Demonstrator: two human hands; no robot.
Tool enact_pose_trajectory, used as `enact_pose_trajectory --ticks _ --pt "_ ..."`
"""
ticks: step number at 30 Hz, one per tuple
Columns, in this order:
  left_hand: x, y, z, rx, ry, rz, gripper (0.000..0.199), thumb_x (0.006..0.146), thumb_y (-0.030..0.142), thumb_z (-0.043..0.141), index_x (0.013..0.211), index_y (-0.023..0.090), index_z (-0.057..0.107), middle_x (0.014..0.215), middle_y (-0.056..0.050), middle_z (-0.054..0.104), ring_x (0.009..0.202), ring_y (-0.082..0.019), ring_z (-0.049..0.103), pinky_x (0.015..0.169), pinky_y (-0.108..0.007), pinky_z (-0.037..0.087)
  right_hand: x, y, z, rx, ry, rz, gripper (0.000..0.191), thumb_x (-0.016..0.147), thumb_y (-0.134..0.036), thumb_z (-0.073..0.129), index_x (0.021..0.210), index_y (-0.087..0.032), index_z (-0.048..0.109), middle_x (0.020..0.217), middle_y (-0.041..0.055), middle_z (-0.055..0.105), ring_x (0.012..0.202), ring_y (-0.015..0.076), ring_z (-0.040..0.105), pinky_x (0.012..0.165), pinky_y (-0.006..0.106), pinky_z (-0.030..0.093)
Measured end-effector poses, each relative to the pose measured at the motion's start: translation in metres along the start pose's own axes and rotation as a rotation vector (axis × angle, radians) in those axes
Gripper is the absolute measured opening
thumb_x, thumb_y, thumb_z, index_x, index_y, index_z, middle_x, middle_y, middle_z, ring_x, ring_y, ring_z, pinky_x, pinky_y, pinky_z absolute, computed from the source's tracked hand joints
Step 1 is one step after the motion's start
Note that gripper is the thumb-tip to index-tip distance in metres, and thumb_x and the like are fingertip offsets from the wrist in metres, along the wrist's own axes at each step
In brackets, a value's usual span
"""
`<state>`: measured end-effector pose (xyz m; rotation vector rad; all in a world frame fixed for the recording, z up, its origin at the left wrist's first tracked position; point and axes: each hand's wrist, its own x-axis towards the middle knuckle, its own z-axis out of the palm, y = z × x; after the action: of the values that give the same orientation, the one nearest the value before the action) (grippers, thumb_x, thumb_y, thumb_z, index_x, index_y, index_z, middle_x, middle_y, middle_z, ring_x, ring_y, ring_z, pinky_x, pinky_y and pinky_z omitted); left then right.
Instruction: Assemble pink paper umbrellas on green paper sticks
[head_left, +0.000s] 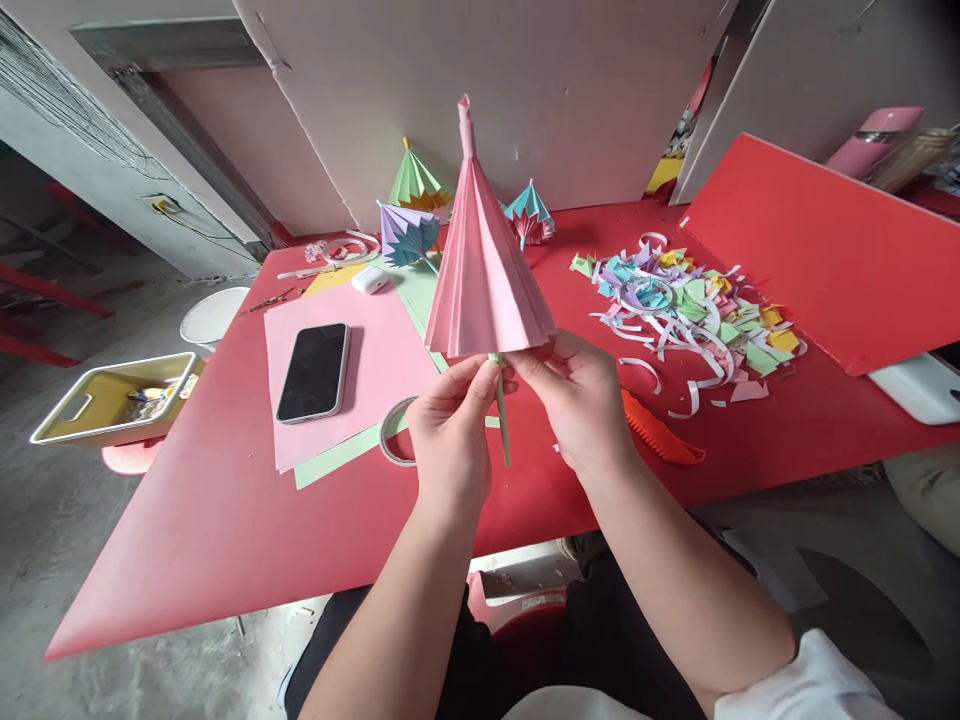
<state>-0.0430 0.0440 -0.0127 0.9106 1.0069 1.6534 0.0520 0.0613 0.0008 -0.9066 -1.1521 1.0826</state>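
A pink pleated paper umbrella stands upright above the red table, half folded into a cone with a narrow rolled tip. My left hand pinches the top of its green paper stick, just under the pleats. My right hand is closed on the lower right edge of the pink paper, its thumb near the stick. The stick's lower end hangs free below my fingers. What lies inside the cone is hidden.
Small finished paper umbrellas stand at the back of the red table. A phone lies on pink sheets at the left, beside a tape roll. Paper scraps and an orange cutter are at the right.
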Motion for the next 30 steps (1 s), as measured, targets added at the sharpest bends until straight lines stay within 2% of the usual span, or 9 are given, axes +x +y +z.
enact_pose_trajectory --ticks 5,9,12,15,18,22,27,30 --pt "-0.001 0.001 0.001 0.050 0.022 0.034 0.009 0.075 0.028 0.067 0.079 0.021 0.072 0.071 -0.001 0.067 0.070 -0.014 0.061 0.068 -0.028 0.050 0.000 0.002 0.001 -0.050 0.021 -0.009 0.012 0.077 -0.035 0.062 0.076 -0.023 0.063 0.074 -0.0006 0.066 0.072 0.0137 0.062 0.071 0.030 0.050" --pt "-0.003 0.003 0.000 0.208 0.066 0.058 0.011 0.075 0.032 0.066 0.077 0.023 0.071 0.067 0.000 0.065 0.063 -0.012 0.058 0.052 -0.022 0.045 0.000 0.004 0.000 -0.097 0.022 -0.030 0.013 0.078 -0.035 0.061 0.076 -0.023 0.063 0.076 -0.0002 0.066 0.074 0.0145 0.061 0.074 0.031 0.049" --pt "-0.005 0.004 0.000 0.315 0.076 0.107 0.013 0.077 0.034 0.064 0.075 0.023 0.071 0.058 0.002 0.057 0.052 -0.010 0.047 0.044 -0.023 0.035 -0.001 0.005 0.000 -0.127 0.029 -0.030 0.011 0.078 -0.034 0.061 0.077 -0.024 0.063 0.076 -0.0003 0.065 0.074 0.0147 0.061 0.075 0.032 0.049" --pt "-0.006 0.007 0.001 0.392 0.066 0.127 0.016 0.079 0.034 0.062 0.072 0.023 0.071 0.053 0.003 0.047 0.048 -0.009 0.036 0.046 -0.025 0.029 -0.002 0.006 0.000 -0.175 0.055 -0.027 0.009 0.076 -0.033 0.063 0.079 -0.024 0.064 0.079 0.0001 0.065 0.080 0.0162 0.062 0.076 0.032 0.049" --pt "-0.006 0.009 0.000 0.409 0.043 0.103 0.019 0.079 0.036 0.061 0.067 0.022 0.069 0.058 0.001 0.046 0.051 -0.010 0.034 0.049 -0.027 0.027 -0.002 0.005 0.000 -0.205 0.065 -0.028 0.009 0.076 -0.032 0.063 0.079 -0.024 0.065 0.081 0.0004 0.065 0.082 0.0165 0.062 0.075 0.031 0.049" --pt "-0.004 0.010 -0.003 0.410 0.032 0.083 0.020 0.077 0.037 0.064 0.066 0.022 0.069 0.056 0.002 0.042 0.050 -0.010 0.034 0.049 -0.027 0.028 -0.002 0.001 -0.001 -0.204 0.018 -0.019 0.009 0.078 -0.031 0.061 0.082 -0.025 0.066 0.083 0.0006 0.065 0.082 0.0162 0.062 0.077 0.032 0.048" --pt "-0.002 0.007 -0.004 0.313 0.063 0.044 0.015 0.076 0.037 0.064 0.081 0.025 0.072 0.068 0.000 0.058 0.056 -0.010 0.046 0.051 -0.026 0.036 -0.001 0.000 -0.001 -0.180 -0.028 -0.003 0.011 0.080 -0.031 0.059 0.084 -0.024 0.066 0.086 0.0009 0.067 0.087 0.0160 0.062 0.081 0.031 0.047" --pt "-0.002 0.004 -0.005 0.257 0.133 0.018 0.015 0.071 0.035 0.070 0.081 0.024 0.072 0.071 0.000 0.064 0.063 -0.013 0.055 0.049 -0.024 0.038 -0.001 0.003 0.000 -0.141 -0.015 0.026 0.009 0.078 -0.031 0.061 0.080 -0.024 0.067 0.085 0.0001 0.068 0.086 0.0163 0.062 0.082 0.032 0.048"
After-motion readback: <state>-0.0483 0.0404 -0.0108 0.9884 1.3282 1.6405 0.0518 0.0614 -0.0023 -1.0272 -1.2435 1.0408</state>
